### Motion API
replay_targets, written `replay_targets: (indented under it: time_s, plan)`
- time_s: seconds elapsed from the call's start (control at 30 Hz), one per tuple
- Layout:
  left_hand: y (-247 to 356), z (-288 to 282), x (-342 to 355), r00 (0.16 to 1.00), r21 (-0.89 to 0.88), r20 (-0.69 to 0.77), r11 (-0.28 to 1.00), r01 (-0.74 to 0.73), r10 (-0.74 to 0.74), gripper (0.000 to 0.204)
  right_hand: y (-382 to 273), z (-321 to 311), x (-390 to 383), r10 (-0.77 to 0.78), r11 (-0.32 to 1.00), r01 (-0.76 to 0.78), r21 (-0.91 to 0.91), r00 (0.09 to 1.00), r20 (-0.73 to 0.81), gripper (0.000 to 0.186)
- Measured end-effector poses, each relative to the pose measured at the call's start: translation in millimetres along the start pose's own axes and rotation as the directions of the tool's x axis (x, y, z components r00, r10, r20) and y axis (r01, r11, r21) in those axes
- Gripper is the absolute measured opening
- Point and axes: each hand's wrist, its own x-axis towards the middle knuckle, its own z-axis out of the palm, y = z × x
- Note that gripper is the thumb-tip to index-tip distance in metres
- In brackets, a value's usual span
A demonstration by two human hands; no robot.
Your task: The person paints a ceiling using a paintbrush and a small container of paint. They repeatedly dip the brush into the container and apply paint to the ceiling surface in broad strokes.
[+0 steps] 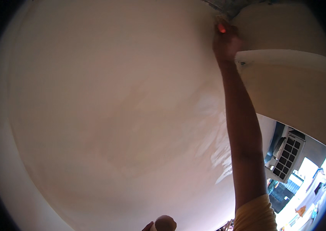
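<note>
My right arm, in a yellow sleeve, stretches up along a pale beige wall (105, 96). At its top my right hand (227, 44) is closed round a brush with an orange handle (221, 28), held up against the wall's upper corner. The brush's head is blurred and mostly hidden by the fingers. Wet-looking white streaks (224, 163) mark the wall left of my forearm. At the lower edge my left hand (147, 226) shows only in part, its fingers closed on the side of a round cup (165, 223) that looks brownish inside.
A dark, rough patch (228, 5) lies at the top where the wall meets the surface above. Right of my arm is a beige ledge or beam (286, 84). Beyond it, lower right, are an outdoor air-conditioner unit (287, 156), bright openings and hanging cloth (301, 211).
</note>
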Motion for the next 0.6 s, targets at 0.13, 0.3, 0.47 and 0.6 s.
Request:
replay_targets:
  time_s: [0.13, 0.3, 0.47, 0.6]
  plan:
    - [17, 1, -14, 0.996, 0.039, -0.075, 0.998, -0.050, 0.053, 0.046, -67, 1, -5, 0.041, 0.985, -0.057, 0.164, 0.994, 0.097, 0.022]
    - [19, -5, -19, 0.993, 0.087, -0.029, 0.990, -0.108, 0.111, 0.047, -29, -4, 12, -0.128, 0.985, 0.138, 0.104, 0.987, -0.092, 0.021]
    - [23, 6, -38, 0.991, -0.148, -0.134, 0.989, 0.002, -0.023, 0.049, -11, 3, 24, -0.029, 0.999, 0.027, 0.034, 0.999, 0.033, 0.014]
    - [25, -1, -38, 0.996, -0.119, -0.087, 0.993, -0.007, -0.004, 0.050, -46, 37, 31, -0.018, 0.995, 0.004, 0.102, 0.991, 0.133, 0.020]
